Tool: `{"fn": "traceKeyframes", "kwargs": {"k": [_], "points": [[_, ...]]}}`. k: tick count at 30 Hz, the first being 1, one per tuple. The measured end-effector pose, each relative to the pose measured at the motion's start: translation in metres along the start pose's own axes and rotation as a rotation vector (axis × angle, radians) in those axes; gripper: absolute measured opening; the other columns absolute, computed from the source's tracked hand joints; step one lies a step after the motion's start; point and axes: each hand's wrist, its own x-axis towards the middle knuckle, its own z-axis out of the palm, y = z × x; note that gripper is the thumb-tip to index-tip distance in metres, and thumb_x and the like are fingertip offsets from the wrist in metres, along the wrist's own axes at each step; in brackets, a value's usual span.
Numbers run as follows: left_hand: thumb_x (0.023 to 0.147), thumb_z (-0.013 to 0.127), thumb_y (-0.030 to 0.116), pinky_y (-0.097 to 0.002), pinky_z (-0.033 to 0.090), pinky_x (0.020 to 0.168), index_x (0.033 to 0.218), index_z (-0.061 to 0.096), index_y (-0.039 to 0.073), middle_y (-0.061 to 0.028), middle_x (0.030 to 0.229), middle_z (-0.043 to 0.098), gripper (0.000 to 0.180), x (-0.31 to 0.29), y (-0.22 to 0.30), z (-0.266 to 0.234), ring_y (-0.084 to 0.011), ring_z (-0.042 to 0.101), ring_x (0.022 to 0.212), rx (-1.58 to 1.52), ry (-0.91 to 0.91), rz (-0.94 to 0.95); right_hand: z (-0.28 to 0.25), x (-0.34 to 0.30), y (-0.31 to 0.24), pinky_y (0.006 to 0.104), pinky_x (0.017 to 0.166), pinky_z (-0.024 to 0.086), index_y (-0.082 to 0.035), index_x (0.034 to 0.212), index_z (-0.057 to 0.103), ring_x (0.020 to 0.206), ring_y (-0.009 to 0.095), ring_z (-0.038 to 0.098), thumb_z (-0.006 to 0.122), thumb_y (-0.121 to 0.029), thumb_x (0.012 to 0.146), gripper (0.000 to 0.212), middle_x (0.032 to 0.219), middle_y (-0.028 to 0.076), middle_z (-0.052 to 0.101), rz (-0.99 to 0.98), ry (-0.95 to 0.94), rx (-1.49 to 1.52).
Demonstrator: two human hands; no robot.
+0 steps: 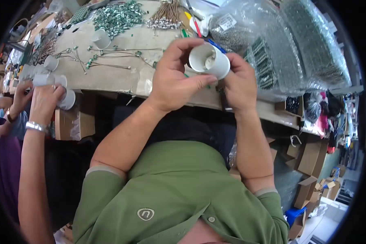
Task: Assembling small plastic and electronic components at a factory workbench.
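Both my hands are raised over the table's near edge around a white plastic cup-shaped housing (220,67). Its open mouth tilts toward me, and a small white fitting (210,62) shows inside. My left hand (175,77) grips the left side, thumb along the lower rim and fingers over the top. From the right, my right hand (240,83) closes on the housing's outer end; some of its fingers are hidden behind it. On the table to the left lie small green circuit boards with brown wires (94,63), near another white cup (101,39).
Farther back are a heap of green parts (120,17) and a bundle of brown wires (168,12). Bubble-wrapped circuit boards (268,57) crowd the right side. At left, a co-worker's hands (44,97) handle white cups above a cardboard box (87,116).
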Motion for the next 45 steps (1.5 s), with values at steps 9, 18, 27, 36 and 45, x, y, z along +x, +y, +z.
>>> {"fn": "traceKeyframes", "kwargs": {"k": [9, 18, 27, 36, 45], "points": [[0.076, 0.080, -0.017, -0.0353, 0.053, 0.104, 0.141, 0.052, 0.007, -0.0106, 0.128, 0.064, 0.075, -0.009, -0.004, -0.001, -0.0226, 0.064, 0.116, 0.065, -0.090, -0.040, -0.003, -0.019, 0.021, 0.0229, 0.075, 0.052, 0.001, 0.115, 0.072, 0.083, 0.011, 0.063, 0.071, 0.001, 0.096, 0.019, 0.096, 0.007, 0.074, 0.126, -0.017, 0.219], [0.078, 0.079, -0.014, -0.0352, 0.052, 0.102, 0.137, 0.055, 0.007, -0.0088, 0.128, 0.061, 0.067, -0.013, -0.002, 0.013, -0.0212, 0.062, 0.112, -0.017, -0.017, -0.123, 0.004, -0.017, 0.028, 0.0246, 0.082, 0.057, 0.002, 0.120, 0.063, 0.089, 0.015, 0.067, 0.071, 0.010, 0.092, 0.030, 0.104, 0.012, 0.071, 0.035, 0.113, 0.478], [0.080, 0.082, -0.008, -0.0335, 0.051, 0.098, 0.120, 0.068, 0.004, -0.0092, 0.128, 0.059, 0.044, -0.009, -0.006, 0.005, -0.0220, 0.059, 0.114, 0.214, -0.083, -0.054, 0.003, -0.010, 0.038, 0.0258, 0.085, 0.057, 0.001, 0.120, 0.063, 0.095, 0.017, 0.068, 0.067, 0.012, 0.091, 0.031, 0.111, 0.013, 0.070, -0.049, 0.132, 0.496], [0.080, 0.084, -0.002, -0.0331, 0.051, 0.094, 0.110, 0.076, 0.005, -0.0111, 0.128, 0.059, 0.032, -0.009, 0.003, 0.006, -0.0246, 0.060, 0.111, 0.513, -0.038, 0.131, -0.001, -0.019, 0.015, 0.0307, 0.096, 0.054, 0.002, 0.130, 0.064, 0.108, 0.019, 0.065, 0.071, 0.008, 0.088, 0.042, 0.121, 0.012, 0.068, -0.220, 0.088, 0.209], [0.075, 0.077, -0.003, -0.0362, 0.055, 0.086, 0.103, 0.077, 0.004, -0.0160, 0.127, 0.062, 0.029, -0.008, 0.007, 0.004, -0.0321, 0.064, 0.099, 0.777, -0.056, 0.382, 0.000, -0.022, -0.026, 0.0337, 0.098, 0.049, -0.004, 0.116, 0.077, 0.116, 0.025, 0.058, 0.079, -0.001, 0.084, 0.032, 0.134, 0.015, 0.062, -0.707, -0.046, -0.584]]}}
